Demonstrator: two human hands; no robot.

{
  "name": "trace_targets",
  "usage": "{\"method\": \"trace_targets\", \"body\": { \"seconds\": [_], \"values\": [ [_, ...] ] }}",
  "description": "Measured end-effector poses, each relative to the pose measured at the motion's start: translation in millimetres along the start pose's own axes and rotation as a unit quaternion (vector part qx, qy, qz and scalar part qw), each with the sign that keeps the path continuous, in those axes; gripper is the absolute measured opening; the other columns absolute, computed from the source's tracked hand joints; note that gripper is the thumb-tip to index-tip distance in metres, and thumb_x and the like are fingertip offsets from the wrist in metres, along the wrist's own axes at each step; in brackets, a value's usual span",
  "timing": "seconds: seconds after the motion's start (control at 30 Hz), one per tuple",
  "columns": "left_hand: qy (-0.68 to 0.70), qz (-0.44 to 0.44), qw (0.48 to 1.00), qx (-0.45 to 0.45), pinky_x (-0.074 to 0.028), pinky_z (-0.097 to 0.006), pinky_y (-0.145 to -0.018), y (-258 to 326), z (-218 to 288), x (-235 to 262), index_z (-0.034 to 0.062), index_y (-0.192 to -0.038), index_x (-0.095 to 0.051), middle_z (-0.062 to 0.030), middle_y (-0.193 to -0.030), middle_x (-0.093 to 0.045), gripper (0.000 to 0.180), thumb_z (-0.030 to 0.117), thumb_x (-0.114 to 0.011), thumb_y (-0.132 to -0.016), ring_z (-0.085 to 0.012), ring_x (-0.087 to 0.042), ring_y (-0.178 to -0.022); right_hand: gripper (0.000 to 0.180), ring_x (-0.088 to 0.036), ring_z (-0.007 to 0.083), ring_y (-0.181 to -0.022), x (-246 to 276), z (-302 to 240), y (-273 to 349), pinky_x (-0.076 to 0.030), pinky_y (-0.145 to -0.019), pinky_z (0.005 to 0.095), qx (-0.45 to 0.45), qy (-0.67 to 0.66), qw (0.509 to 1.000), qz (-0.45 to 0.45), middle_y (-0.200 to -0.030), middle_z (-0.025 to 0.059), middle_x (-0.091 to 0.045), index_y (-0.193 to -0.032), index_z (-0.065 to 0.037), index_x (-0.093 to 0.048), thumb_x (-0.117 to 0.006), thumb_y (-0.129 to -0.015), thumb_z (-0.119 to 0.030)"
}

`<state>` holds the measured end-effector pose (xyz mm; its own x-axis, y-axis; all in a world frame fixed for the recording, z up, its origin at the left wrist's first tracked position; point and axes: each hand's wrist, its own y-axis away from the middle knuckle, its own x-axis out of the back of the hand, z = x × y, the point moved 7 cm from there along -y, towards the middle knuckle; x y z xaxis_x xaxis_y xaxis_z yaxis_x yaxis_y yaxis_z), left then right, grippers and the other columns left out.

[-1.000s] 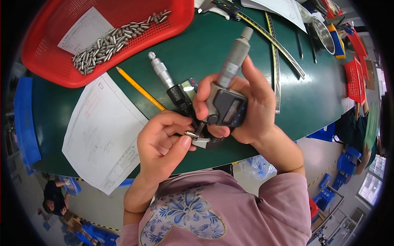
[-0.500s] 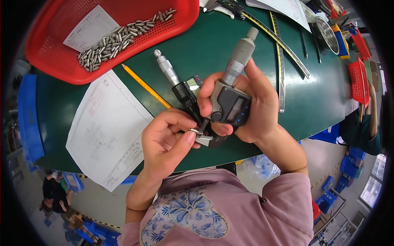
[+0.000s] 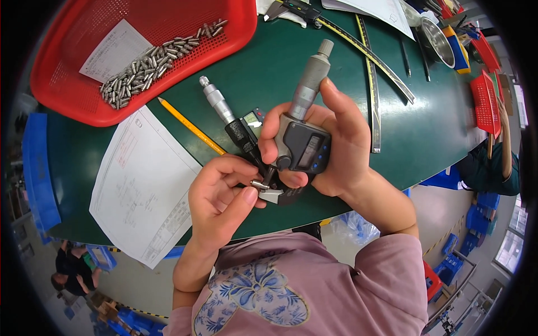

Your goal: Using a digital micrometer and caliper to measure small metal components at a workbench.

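Note:
My right hand (image 3: 342, 140) is wrapped round a digital micrometer (image 3: 305, 140), its grey thimble pointing away from me and its small display facing up. Between thumb and fingers of my left hand (image 3: 221, 196) is a small silvery metal pin (image 3: 259, 184), set at the micrometer's measuring gap. Whether both measuring faces touch the pin I cannot tell. Just beyond my hands a second micrometer (image 3: 227, 115), black and silver, lies on the green table. A yellow pencil (image 3: 190, 126) rests to its left, beside a printed drawing sheet (image 3: 143, 185).
At the far left stands a red perforated basket (image 3: 185, 17) with many metal pins (image 3: 134, 75) and a paper slip. A caliper (image 3: 291, 8), steel rulers (image 3: 374, 106) and a metal bowl (image 3: 437, 42) lie farther off. Another person's arm (image 3: 504, 140) shows at the right beside a red basket (image 3: 485, 103).
The view has shifted slightly, so the table things and my hands appear a little farther left. The micrometer and pin stay held together, with the pin turned slightly.

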<state>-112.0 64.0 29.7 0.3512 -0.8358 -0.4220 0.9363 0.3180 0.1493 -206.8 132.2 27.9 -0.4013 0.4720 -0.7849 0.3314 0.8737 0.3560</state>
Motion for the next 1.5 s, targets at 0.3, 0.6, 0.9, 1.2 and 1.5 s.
{"method": "trace_targets", "body": {
  "seconds": [0.3,0.6,0.9,1.2,1.5],
  "values": [
    [-0.006,-0.001,1.0,-0.009,-0.05,-0.023,-0.06,-1.2,-3.5,4.4,-0.003,-0.089,-0.047,-0.0084,-0.088,-0.049,0.013,0.0,-0.052,-0.078,-0.0113,-0.053,-0.077,0.074,-0.047,0.0164,-0.046,-2.3,0.9,-1.0,-0.038,-0.037,0.0228,0.006,0.012,0.999,-0.043,-0.074,0.0166,-0.055,-0.089,0.004,-0.052,-0.025,-0.078,-0.064],
    [-0.006,-0.022,0.999,-0.047,-0.049,-0.022,-0.063,-2.3,-0.2,2.8,-0.0044,-0.089,-0.048,-0.01,-0.091,-0.048,0.012,-0.002,-0.051,-0.078,-0.0114,-0.052,-0.078,0.073,-0.045,0.0146,-0.041,-0.5,2.1,-1.4,-0.037,-0.039,0.0223,-0.008,-0.013,1.0,-0.008,-0.067,0.0105,-0.057,-0.088,0.004,-0.054,-0.018,-0.081,-0.059],
    [-0.003,-0.029,0.998,-0.05,-0.049,-0.022,-0.064,-2.0,1.3,1.0,-0.0048,-0.09,-0.048,-0.0116,-0.095,-0.046,0.013,-0.005,-0.049,-0.077,-0.0118,-0.052,-0.08,0.071,-0.046,0.0152,-0.041,-2.3,1.0,-0.5,-0.037,-0.038,0.0221,-0.012,-0.029,0.999,-0.007,-0.067,0.0108,-0.057,-0.085,0.004,-0.054,-0.024,-0.078,-0.061],
    [0.001,-0.028,0.999,-0.026,-0.049,-0.022,-0.064,-0.9,0.9,0.8,-0.004,-0.092,-0.047,-0.0111,-0.095,-0.048,0.016,-0.004,-0.05,-0.076,-0.0124,-0.053,-0.083,0.068,-0.045,0.0135,-0.041,-1.9,1.3,-0.9,-0.036,-0.037,0.0215,-0.006,-0.004,1.0,0.013,-0.066,0.0104,-0.057,-0.079,0.0,-0.055,-0.03,-0.076,-0.063],
    [0.004,-0.02,1.0,0.001,-0.05,-0.023,-0.062,-0.4,-4.1,2.7,-0.0026,-0.092,-0.046,-0.009,-0.092,-0.049,0.015,-0.001,-0.05,-0.078,-0.0122,-0.053,-0.083,0.071,-0.046,0.015,-0.042,-2.7,2.6,-0.6,-0.037,-0.038,0.0221,-0.005,0.004,1.0,-0.01,-0.069,0.0125,-0.056,-0.085,0.003,-0.054,-0.027,-0.078,-0.063]
  ]
}}
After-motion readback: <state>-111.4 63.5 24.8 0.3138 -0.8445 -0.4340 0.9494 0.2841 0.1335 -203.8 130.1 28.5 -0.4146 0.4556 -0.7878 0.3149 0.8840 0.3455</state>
